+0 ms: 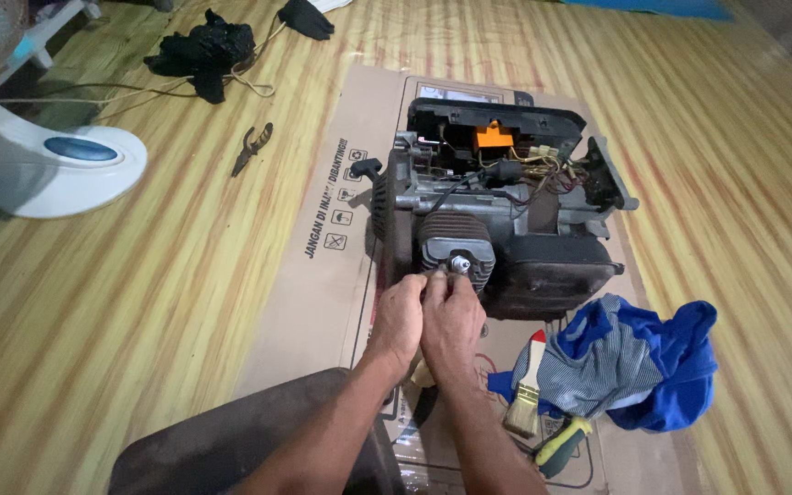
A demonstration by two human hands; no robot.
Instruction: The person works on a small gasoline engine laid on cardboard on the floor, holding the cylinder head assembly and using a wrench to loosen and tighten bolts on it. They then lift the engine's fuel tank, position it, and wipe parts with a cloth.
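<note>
Hands meet at centre: left hand [399,316] and right hand [452,316], fingers pressed together, pinching the spark plug [459,264] on the small engine [497,215], steadying it. Paintbrush [526,390] and blue cloth [639,362] lie at four o'clock; pliers [251,148] at ten, fan base [48,156] beyond.

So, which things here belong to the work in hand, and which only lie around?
In the work:
- small engine, on flattened cardboard
- metal stud on its finned cylinder
- left hand and right hand, both at that stud

Lying around:
- paintbrush
- blue cloth
- screwdriver
- pliers
- black rag
- fan base
</note>
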